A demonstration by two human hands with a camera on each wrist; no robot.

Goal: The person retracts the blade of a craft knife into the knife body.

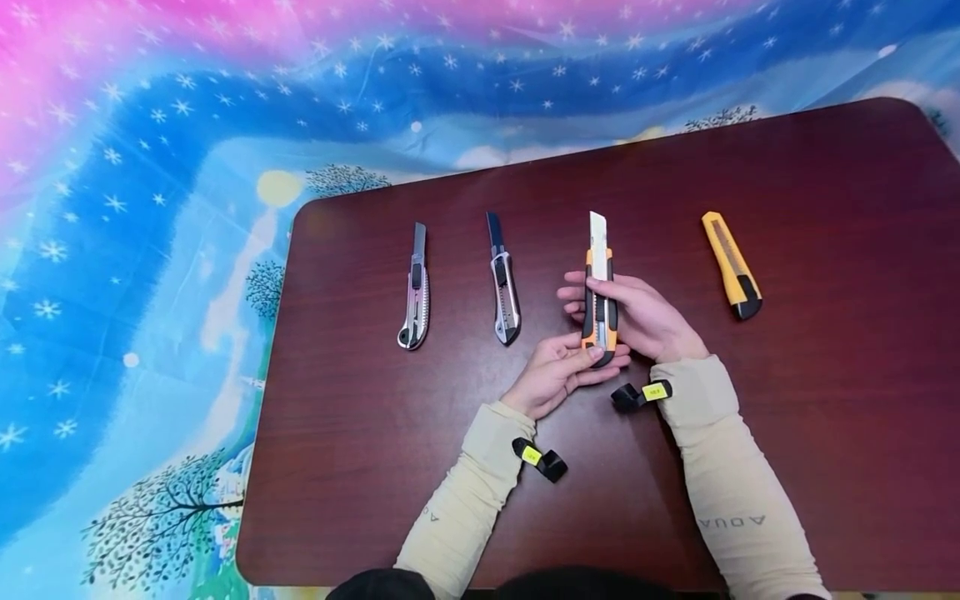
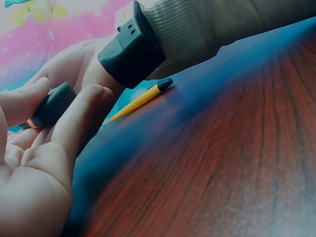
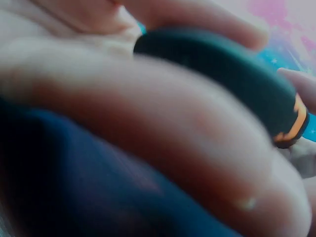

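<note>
Right now, both hands are holding an orange knife point(image 1: 602, 321) with black grips above the dark red-brown table point(image 1: 840, 417). The left hand point(image 1: 558, 371) is pinching the orange knife's lower end between thumb and fingers. The right hand point(image 1: 637, 310) is gripping the orange knife higher up, from its right side; the thumb is lying across the front while the fingers are curling behind and showing past its left edge. A wide silver blade point(image 1: 597, 233) is sticking out of the orange knife's top, pointing away from the person.

Left of the orange knife, a dark-bladed silver knife point(image 1: 504, 279) is lying on the table; farther left of it, a grey-bladed silver knife point(image 1: 417, 283) is lying too. Right of the orange knife, well apart, a yellow knife point(image 1: 726, 254) with a black end is resting at a slant. Beyond the orange knife, past the table's far edge, a snowflake-patterned cloth point(image 1: 225, 100) is showing blue and pink.
</note>
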